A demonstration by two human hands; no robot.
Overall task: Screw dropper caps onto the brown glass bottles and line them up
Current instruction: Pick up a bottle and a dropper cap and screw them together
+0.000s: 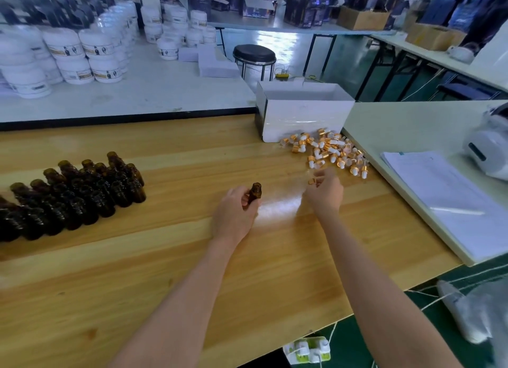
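Observation:
My left hand grips an uncapped brown glass bottle upright on the wooden table. My right hand, blurred by motion, pinches a gold dropper cap just right of the bottle. A loose pile of gold-and-white dropper caps lies beyond my right hand, in front of a white box. Several uncapped brown bottles stand clustered in rows at the left of the table.
An open white cardboard box stands at the table's back edge. A pale side table with a sheet of paper and a white device adjoins on the right. White jars are stacked behind.

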